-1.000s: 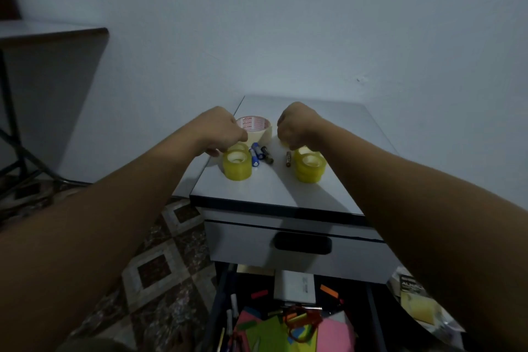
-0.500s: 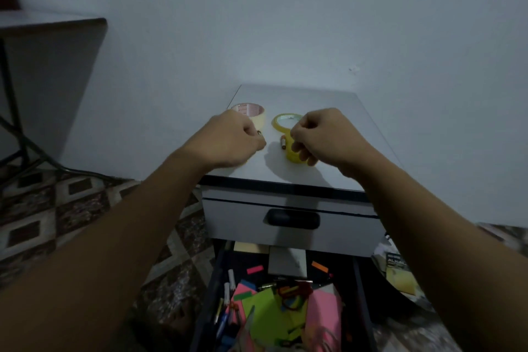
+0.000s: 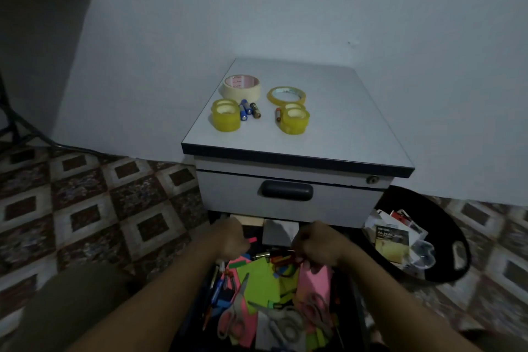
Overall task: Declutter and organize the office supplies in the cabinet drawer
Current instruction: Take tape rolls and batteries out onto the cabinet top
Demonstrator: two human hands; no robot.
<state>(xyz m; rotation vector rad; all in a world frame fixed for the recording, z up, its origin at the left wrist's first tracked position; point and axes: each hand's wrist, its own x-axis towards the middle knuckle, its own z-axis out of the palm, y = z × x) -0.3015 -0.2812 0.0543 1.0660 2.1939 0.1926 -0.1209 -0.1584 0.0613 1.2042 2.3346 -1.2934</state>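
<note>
The cabinet's lower drawer (image 3: 197, 303) is pulled out and crammed with green sticky notes (image 3: 260, 280), pink notes (image 3: 315, 280), pens (image 3: 218, 288) and scissors (image 3: 234, 320). Both my hands are inside its back end. My left hand (image 3: 231, 237) is curled beside a small pink tab (image 3: 253, 240); its fingertips are hidden. My right hand (image 3: 317, 246) curls its fingers onto a red looped bundle (image 3: 283, 261). On the cabinet top (image 3: 337, 128) lie a masking tape roll (image 3: 243, 86), a flat yellow tape ring (image 3: 286, 95), two stacks of yellow tape (image 3: 225, 117) (image 3: 295, 121) and batteries (image 3: 247, 110).
The upper drawer with its black handle (image 3: 287, 190) is closed. A black bin (image 3: 457, 254) holding packaging stands on the floor to the right. A dark table (image 3: 43, 23) is at the far left. My knee (image 3: 71, 308) is at lower left over patterned floor tiles (image 3: 85, 208).
Both hands left the tape rolls on the cabinet top and dropped into the open drawer. The tape and batteries stay on top, and my view has tilted down.
</note>
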